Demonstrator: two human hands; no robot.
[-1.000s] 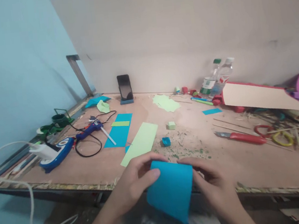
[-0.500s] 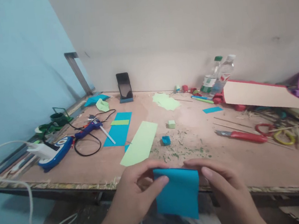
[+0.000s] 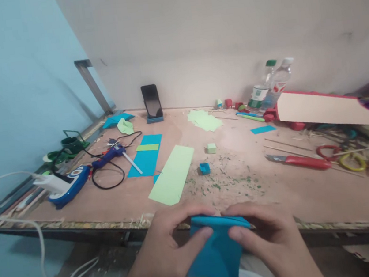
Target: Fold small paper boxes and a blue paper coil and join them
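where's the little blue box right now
In the head view, the little blue box sits on the table near the middle, just in front of the small pale green cube.

I get even, moderately bright light, its source unclear. A soft shadow slants down the smooth pale blue wall [image 3: 15,86] toward ten o'clock; pale sheen washes the tan wooden tabletop [image 3: 234,139] near centre, toward three. Fine detail smears; wide-angle distortion stretches the edges.
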